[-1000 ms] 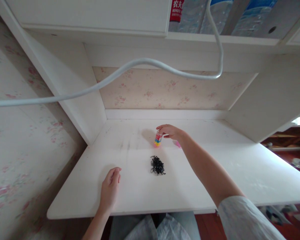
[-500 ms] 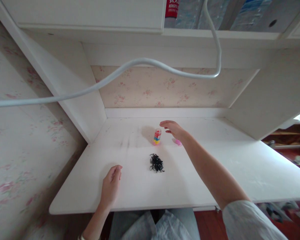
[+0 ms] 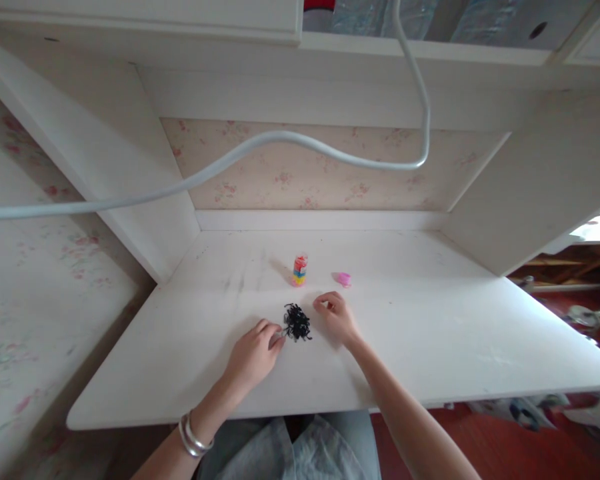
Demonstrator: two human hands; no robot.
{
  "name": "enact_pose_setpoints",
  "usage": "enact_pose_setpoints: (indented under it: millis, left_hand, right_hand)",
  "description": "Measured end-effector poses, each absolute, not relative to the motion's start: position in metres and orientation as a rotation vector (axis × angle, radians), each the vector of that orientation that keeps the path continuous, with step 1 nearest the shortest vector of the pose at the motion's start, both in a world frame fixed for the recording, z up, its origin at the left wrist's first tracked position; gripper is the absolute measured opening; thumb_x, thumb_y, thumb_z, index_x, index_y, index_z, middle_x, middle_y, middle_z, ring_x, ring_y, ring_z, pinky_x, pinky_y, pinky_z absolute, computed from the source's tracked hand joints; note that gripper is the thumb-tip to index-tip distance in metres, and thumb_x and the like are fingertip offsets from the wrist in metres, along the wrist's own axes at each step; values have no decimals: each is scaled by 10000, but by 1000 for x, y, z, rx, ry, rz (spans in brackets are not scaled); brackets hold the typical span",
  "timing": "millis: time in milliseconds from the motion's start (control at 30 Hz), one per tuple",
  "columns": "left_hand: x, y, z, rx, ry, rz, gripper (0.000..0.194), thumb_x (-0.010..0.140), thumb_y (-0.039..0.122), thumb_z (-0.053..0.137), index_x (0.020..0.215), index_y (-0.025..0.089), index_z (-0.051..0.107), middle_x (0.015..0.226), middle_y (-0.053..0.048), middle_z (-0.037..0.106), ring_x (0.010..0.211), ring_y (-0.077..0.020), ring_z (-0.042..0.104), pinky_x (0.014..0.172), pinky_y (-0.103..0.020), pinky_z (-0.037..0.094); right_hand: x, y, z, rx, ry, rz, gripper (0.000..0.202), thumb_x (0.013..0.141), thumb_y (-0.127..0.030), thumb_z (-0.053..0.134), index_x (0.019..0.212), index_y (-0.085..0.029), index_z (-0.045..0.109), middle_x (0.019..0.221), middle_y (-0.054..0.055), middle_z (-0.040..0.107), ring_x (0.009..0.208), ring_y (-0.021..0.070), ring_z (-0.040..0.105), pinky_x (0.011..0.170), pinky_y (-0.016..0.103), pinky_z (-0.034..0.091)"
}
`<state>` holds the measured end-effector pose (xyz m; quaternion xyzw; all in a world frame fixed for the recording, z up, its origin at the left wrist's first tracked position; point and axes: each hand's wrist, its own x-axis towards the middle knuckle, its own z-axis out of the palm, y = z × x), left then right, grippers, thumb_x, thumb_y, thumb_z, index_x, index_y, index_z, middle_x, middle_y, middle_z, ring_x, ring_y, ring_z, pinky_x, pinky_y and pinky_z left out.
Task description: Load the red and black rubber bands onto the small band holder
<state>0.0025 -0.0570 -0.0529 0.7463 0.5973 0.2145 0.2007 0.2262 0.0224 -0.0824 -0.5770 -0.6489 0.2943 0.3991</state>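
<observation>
A small heap of thin, curled black bands (image 3: pixel 297 323) lies on the white table. My left hand (image 3: pixel 257 350) is at the heap's left edge, thumb and forefinger pinched at one of the outer black bands. Just to the right of the heap, my right hand (image 3: pixel 336 316) hovers low with its fingers bent and the tips drawn together; anything between them is too small to make out. Behind the heap stands a small clear jar (image 3: pixel 300 269), upright and open, with red, blue and yellow contents. A pink lid (image 3: pixel 343 279) rests to the right of the jar.
The white table (image 3: pixel 430 320) ends in a low back board and side panels. A thick white cable (image 3: pixel 290 137) hangs across the view above it. Overhead, a shelf (image 3: pixel 425 50) holds plastic-wrapped bottles.
My right hand has come down from beside the jar's top to the right side of the black heap. My left hand has moved right to the heap's edge. The view has shifted slightly.
</observation>
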Motion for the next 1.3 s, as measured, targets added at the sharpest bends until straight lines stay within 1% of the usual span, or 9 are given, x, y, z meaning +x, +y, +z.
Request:
enact_pose_setpoints:
  millis: [133,200,367,567,700,867,1000,1167,1300]
  left_hand:
    - [14,-48,-59,2145,1751,529,180,888,283,493,979,249,644,1013,-40,647,861,-174,631,738,-272,436]
    - [17,-46,-61,2166,1771,514,186,906,267,464,953,242,642,986,-36,647,857,-170,629,725,-269,428]
    - [20,-43,-61,2216,1795,517,244,948,262,378,946,231,621,969,-34,636,838,-168,626,703,-271,423]
    - [18,-30,-55,2177,1798,623,270,962,291,341,953,225,602,982,-39,624,855,-164,624,745,-271,442]
    - [20,-15,-41,2160,1746,791,255,952,311,368,932,215,603,953,-46,618,858,-164,608,782,-279,452]
    - [31,14,-6,2153,1631,1056,264,936,348,410,920,192,623,928,-54,616,824,-154,586,763,-271,457]
    - [45,49,15,2156,1608,1209,260,924,342,442,921,180,645,912,-50,619,791,-142,577,752,-262,457]
    - [53,89,11,2091,1651,1283,212,891,287,497,891,163,669,903,-56,637,835,-157,588,767,-273,463]
    - [54,102,-1,2107,1689,1243,212,883,279,505,884,174,689,898,-59,646,860,-169,589,803,-299,461]
  right_hand:
    - [227,8,-90,-1414,-1821,558,184,835,-316,541,865,-239,705,964,62,614,952,207,540,849,334,433]
    - [227,5,-88,-1387,-1908,519,181,835,-298,557,916,-255,712,972,57,614,949,207,540,874,344,423]
    - [229,3,-84,-1369,-2089,452,177,823,-257,586,923,-299,726,978,42,610,928,208,531,852,362,406]
    - [232,3,-87,-1310,-2075,474,162,855,-314,573,889,-292,730,990,38,603,913,194,525,853,357,400]
    - [230,3,-91,-1312,-2083,455,114,799,-318,648,870,-304,735,995,36,603,915,201,523,856,364,403]
    - [231,4,-90,-1304,-2068,468,138,826,-264,598,840,-291,732,986,37,609,892,188,535,843,344,424]
    - [233,6,-88,-1271,-2050,492,150,825,-249,582,829,-279,729,984,36,621,880,182,553,828,327,441]
    - [234,7,-86,-1254,-2012,514,159,836,-264,571,808,-264,727,955,43,629,857,182,565,806,319,451]
    - [233,8,-84,-1239,-1980,525,146,831,-262,582,792,-259,723,935,45,630,846,177,575,784,307,456]
